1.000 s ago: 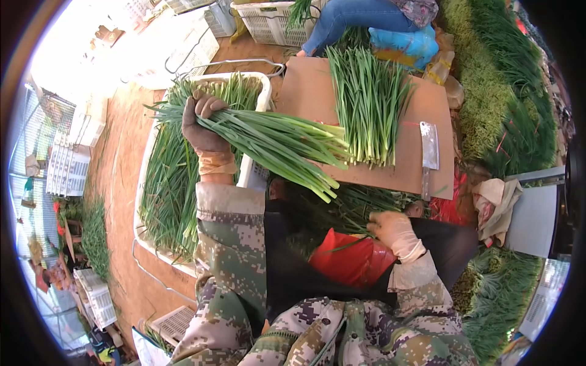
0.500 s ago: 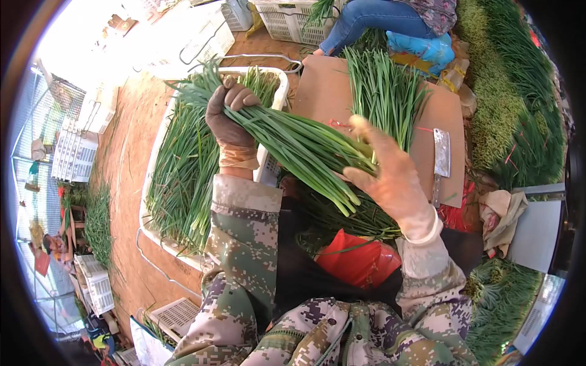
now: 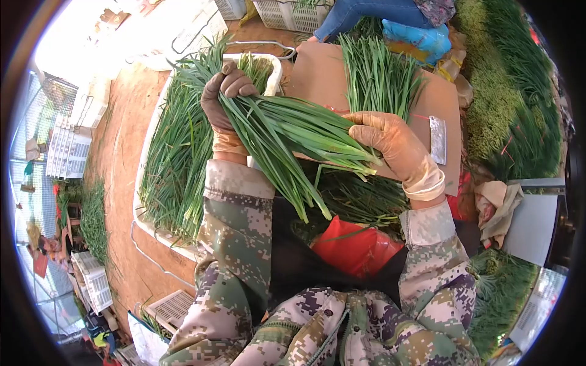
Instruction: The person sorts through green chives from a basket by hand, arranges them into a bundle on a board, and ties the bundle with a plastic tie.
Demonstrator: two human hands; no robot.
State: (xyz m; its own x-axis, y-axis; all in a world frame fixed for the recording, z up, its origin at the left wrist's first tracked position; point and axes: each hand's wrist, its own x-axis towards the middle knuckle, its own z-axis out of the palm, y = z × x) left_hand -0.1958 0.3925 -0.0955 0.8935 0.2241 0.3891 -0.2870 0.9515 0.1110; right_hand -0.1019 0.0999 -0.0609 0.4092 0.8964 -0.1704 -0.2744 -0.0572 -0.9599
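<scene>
Bunch of long green leaves (image 3: 299,125) held up at a slant, before a white crate (image 3: 278,72) and brown cardboard (image 3: 308,76).

The left hand (image 3: 229,97), raised with its forearm upright, closes tightly around the leafy end; the stalks fan out from it in two portions, one dropping steeply. The right hand (image 3: 398,146) angles up and inward, fingers curled against the other portion's pale ends; whether it grips them, I cannot tell.

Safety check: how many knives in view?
1: the knife lies on the cardboard, beside the right hand, its handle out of sight. Others may be hidden.
</scene>
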